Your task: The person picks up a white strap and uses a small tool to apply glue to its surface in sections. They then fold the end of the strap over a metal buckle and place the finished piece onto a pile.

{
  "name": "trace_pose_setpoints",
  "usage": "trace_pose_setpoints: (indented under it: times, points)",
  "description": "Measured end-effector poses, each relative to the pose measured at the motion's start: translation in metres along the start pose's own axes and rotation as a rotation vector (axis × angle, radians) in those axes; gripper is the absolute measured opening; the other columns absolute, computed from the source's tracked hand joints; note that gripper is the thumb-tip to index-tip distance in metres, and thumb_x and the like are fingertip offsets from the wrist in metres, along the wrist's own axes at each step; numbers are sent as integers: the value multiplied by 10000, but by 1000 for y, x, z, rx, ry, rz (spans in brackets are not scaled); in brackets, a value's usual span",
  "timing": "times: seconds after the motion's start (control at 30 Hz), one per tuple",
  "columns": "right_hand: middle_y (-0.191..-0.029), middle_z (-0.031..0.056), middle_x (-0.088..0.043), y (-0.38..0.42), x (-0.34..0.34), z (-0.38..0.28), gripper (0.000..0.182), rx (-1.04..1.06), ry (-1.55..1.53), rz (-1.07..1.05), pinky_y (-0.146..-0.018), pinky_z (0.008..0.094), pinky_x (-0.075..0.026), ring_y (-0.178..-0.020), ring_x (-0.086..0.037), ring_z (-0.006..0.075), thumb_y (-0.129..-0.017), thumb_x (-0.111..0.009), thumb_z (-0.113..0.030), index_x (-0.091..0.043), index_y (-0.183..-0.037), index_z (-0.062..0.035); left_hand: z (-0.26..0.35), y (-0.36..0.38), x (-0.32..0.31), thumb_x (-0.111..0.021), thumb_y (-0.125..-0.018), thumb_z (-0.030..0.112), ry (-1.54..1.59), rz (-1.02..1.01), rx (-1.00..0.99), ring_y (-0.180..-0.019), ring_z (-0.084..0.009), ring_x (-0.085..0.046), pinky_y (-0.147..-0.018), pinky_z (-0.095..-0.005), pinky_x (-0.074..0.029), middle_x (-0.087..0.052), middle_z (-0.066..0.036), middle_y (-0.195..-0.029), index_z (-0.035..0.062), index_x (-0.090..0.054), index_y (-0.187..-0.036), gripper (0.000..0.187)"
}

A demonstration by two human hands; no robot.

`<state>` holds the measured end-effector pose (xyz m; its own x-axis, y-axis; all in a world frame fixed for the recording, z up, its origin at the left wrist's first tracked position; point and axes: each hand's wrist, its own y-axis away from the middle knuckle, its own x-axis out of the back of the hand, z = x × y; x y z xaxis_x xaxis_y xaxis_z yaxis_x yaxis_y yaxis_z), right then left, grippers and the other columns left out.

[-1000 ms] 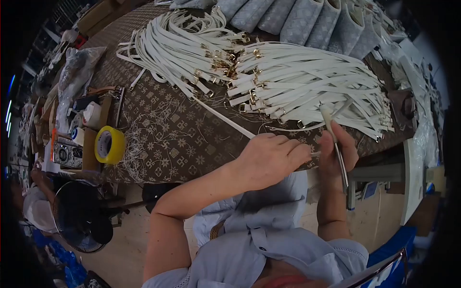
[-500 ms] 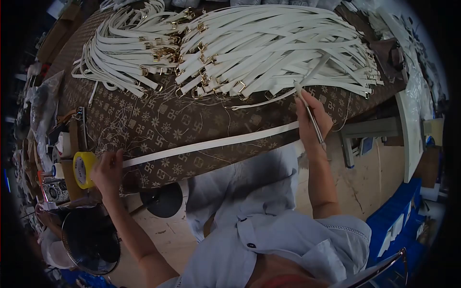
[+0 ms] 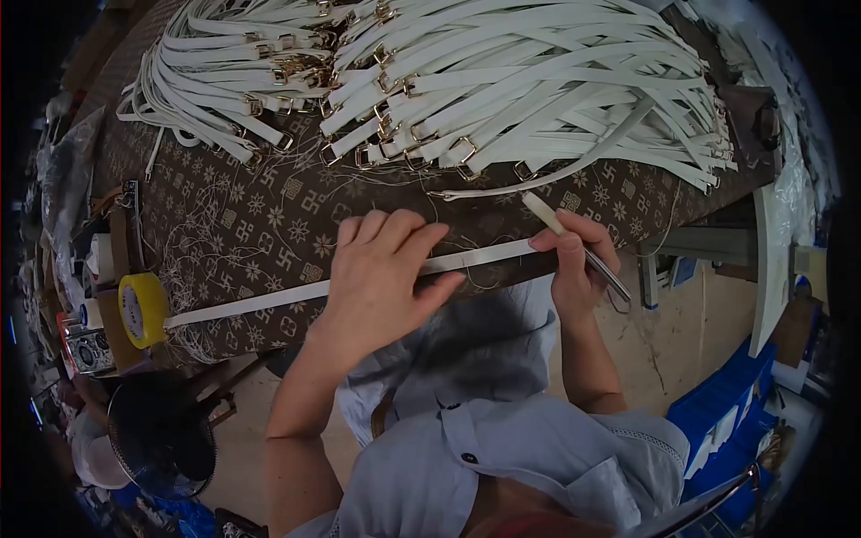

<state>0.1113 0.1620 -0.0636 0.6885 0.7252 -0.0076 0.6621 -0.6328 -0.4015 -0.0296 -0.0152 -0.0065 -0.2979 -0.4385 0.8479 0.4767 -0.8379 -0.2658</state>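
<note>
A long white strap (image 3: 260, 302) lies stretched along the near edge of the brown patterned table (image 3: 269, 224). My left hand (image 3: 381, 269) lies flat on the strap near its middle, fingers spread and pressing it down. My right hand (image 3: 574, 264) pinches the strap's right end and also grips a slim metal tool with a white tip (image 3: 574, 244), which points up and left. Just beyond the hands is a big heap of white straps with gold buckles (image 3: 502, 90).
A second heap of white straps (image 3: 224, 81) lies at the far left. A yellow tape roll (image 3: 142, 309) and small containers (image 3: 94, 269) sit at the table's left end. Loose threads litter the cloth. A black fan (image 3: 161, 439) stands below left, blue crates (image 3: 735, 403) at right.
My left hand has slid right along the strap, from its left end by the tape roll to its middle, and now presses it flat. My right hand dropped slightly toward the strap's end.
</note>
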Motion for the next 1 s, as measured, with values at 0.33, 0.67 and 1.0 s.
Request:
trace_pose_setpoints:
  times: [0.33, 0.67, 1.0]
  points:
    - [-722, 112, -628, 1, 6, 0, 258, 22, 84, -95, -668, 313, -518, -678, -613, 175, -937, -526, -175, -549, -1060, 51, 3, -1, -3, -708, -693, 145, 25, -141, 74, -834, -222, -517, -773, -351, -353, -554, -30, -870, 95, -631, -875, 204]
    - [-709, 77, -675, -2, 3, 0, 170, 25, 71, -31, -653, 231, -490, -663, -619, 104, -890, -587, -92, -593, -1027, 10, 3, 3, -3, -681, -724, 97, 83, -189, 93, -802, -211, -512, -736, -342, -348, -534, -22, -824, 100, -608, -824, 124]
    - [-758, 91, -687, 10, 8, -7, 172, 1, 151, -17, -661, 219, -485, -695, -638, 111, -871, -600, -55, -605, -1025, 19, 4, 29, -14, -628, -667, 106, -92, -8, -177, -862, -164, -505, -800, -337, -348, -539, 10, -915, 109, -662, -933, 268]
